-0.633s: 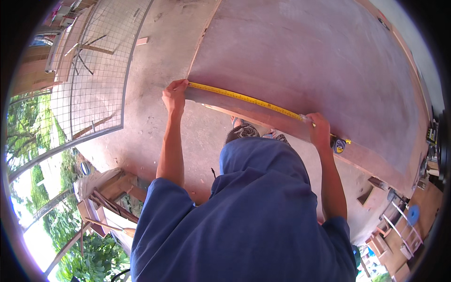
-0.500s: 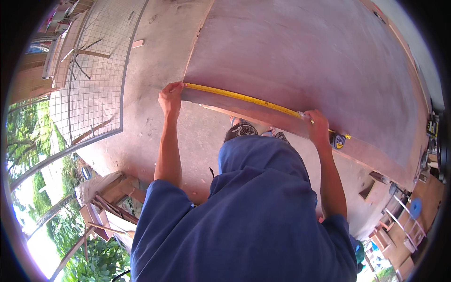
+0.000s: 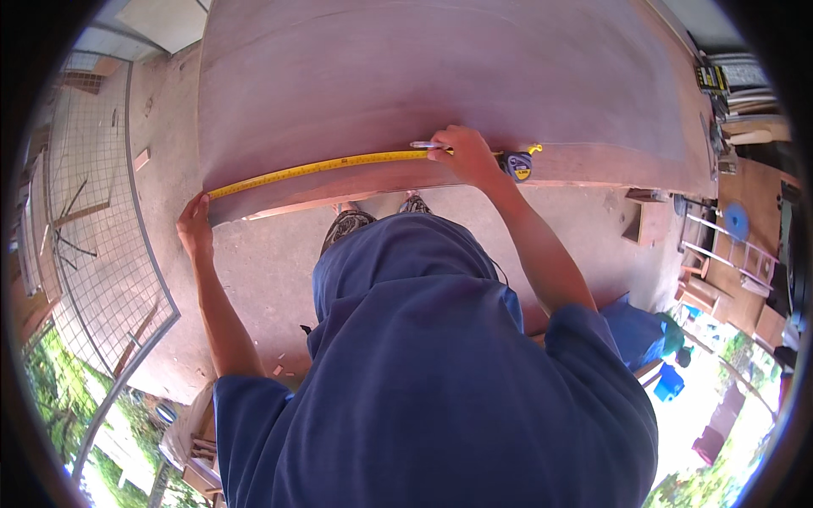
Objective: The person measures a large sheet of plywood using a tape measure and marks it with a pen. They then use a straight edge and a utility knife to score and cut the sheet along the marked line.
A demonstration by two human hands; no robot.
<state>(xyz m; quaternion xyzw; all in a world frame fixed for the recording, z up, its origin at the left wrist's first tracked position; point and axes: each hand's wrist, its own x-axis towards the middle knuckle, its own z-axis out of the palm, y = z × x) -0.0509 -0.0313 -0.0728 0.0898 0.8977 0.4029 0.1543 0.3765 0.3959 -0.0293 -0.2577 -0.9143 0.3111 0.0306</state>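
Observation:
A yellow tape measure blade (image 3: 339, 162) lies stretched across a large smooth purplish-brown panel (image 3: 440, 68), close to its near edge. At the panel's left corner my left hand (image 3: 196, 225) pinches the end of the blade. Farther right, my right hand (image 3: 466, 155) holds a slim whitish pen (image 3: 426, 145), its tip pointing left just above the blade. The fingers of that hand rest over the blade and hide part of it. Just right of them sits the grey-and-yellow tape measure case (image 3: 517, 166), near the edge.
On the left stands a wire mesh panel (image 3: 102, 220) in a metal frame. A small wood block (image 3: 141, 158) lies on the concrete floor (image 3: 254, 296). To the right are an open wooden box (image 3: 648, 218), a light-coloured ladder (image 3: 728, 250) and a blue disc (image 3: 736, 222).
My view has turned, so the panel and the tape now lie more level across it. Both hands keep their holds, and the pen shows more plainly, pointing left over the blade.

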